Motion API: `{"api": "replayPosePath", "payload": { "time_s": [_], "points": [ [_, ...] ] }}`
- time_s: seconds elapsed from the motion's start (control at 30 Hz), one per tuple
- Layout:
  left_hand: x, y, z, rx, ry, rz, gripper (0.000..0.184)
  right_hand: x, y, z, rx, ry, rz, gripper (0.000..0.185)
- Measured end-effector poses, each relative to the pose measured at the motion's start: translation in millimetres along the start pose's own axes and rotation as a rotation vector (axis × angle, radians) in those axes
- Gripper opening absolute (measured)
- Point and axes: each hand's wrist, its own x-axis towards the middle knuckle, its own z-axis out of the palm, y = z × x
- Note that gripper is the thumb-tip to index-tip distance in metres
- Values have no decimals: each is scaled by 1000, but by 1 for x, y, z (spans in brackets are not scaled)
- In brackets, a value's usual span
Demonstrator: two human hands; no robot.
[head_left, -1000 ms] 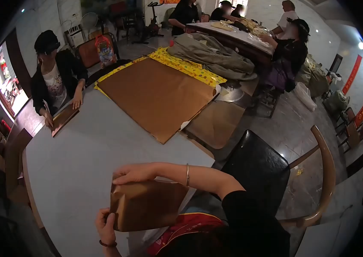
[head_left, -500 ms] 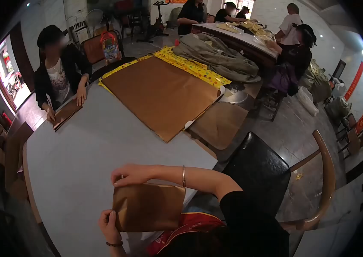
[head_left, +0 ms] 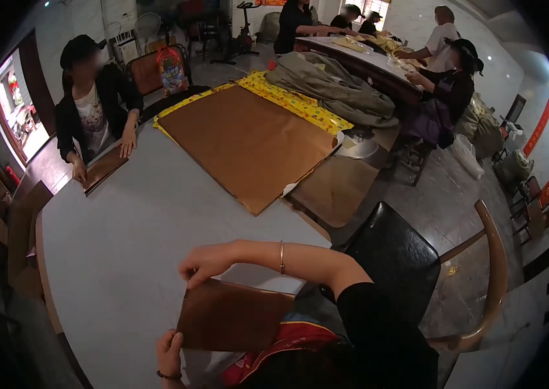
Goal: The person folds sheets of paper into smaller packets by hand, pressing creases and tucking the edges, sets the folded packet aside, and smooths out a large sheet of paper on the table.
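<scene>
A folded brown paper sheet (head_left: 232, 321) lies at the near edge of the pale table (head_left: 112, 259), partly over red cloth. My right hand (head_left: 210, 264), a metal bangle on its wrist, reaches across from the right and pinches the sheet's upper left corner. At the lower left corner, my left hand (head_left: 170, 350), with a dark bracelet, grips the edge between thumb and fingers. Farther back on the table lies a large stack of brown paper (head_left: 248, 146) with yellow patterned wrapping (head_left: 294, 100) along its far side.
Across the table, a person (head_left: 93, 104) holds a narrow folded brown piece (head_left: 105, 174). A black chair (head_left: 394, 253) stands close on my right. Grey-green cloth (head_left: 333, 87) lies behind the stack. Several people work at another table (head_left: 359, 55) in the back.
The brown sheet has turned slightly and looks flatter, with its upper left corner shifted right. My right hand has moved a little right with it. The view has shifted slightly.
</scene>
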Motion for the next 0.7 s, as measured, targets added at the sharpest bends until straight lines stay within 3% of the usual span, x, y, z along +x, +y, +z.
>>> {"api": "replayPosePath", "payload": {
  "time_s": [0.23,0.47,0.7],
  "points": [
    [-9,-7,-3,-124,112,-91,31,1,8,-1,4,25,-11,26],
    [-1,-29,-4,-96,71,-9,36,0,8,-2,31,-10,13,24],
    [0,-7,1,-195,147,-100,31,1,2,-3,-1,11,78,23]
  ]
}}
